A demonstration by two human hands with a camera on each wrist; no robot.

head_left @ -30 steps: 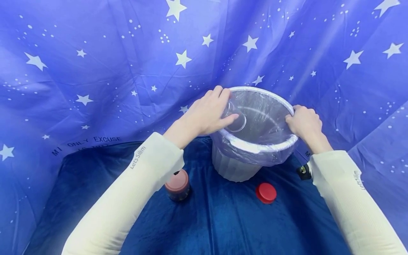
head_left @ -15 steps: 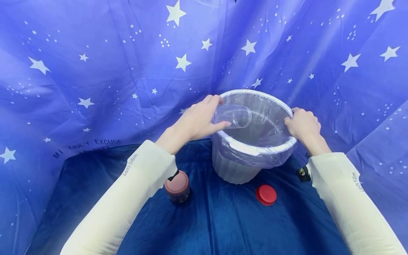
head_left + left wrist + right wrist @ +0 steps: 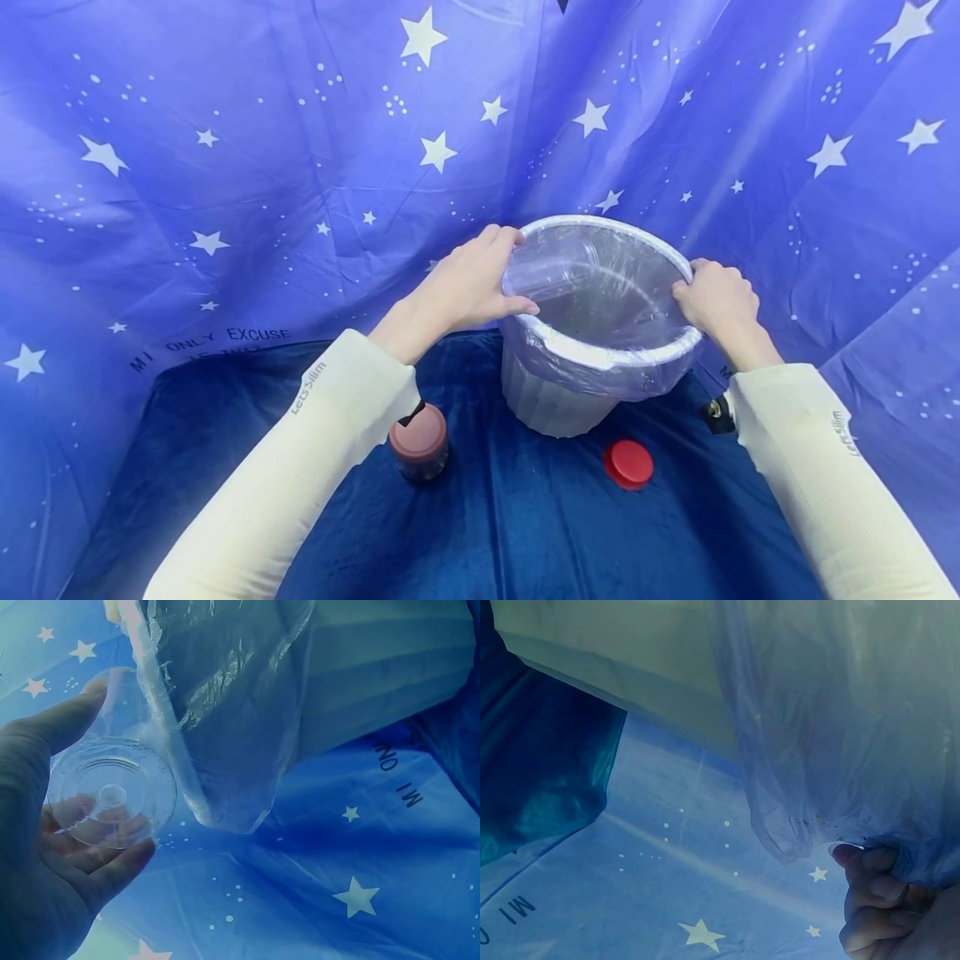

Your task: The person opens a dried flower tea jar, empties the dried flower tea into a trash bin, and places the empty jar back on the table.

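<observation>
My left hand (image 3: 465, 283) grips a clear, see-through jar (image 3: 551, 262) lying nearly on its side over the left part of the bin's mouth. In the left wrist view the jar's round base (image 3: 112, 793) faces the camera, thumb on one side and fingers curled behind. The white ribbed bin (image 3: 551, 404) is lined with a clear plastic bag (image 3: 622, 375) folded over its rim, and leans to the right. At the right of the rim, my right hand (image 3: 720, 304) holds the edge and bag; its fingers (image 3: 877, 889) are bent against the plastic.
A red lid (image 3: 630, 464) lies on the dark blue cloth (image 3: 487, 533) in front of the bin. A dark jar with a pinkish lid (image 3: 420, 433) stands below my left wrist. Star-printed blue fabric (image 3: 262, 167) hangs close behind.
The clear jar has swung from mouth-down inside the bin to nearly level, its mouth pointing right. My left hand has moved slightly left and down; the right hand keeps its grip on the rim.
</observation>
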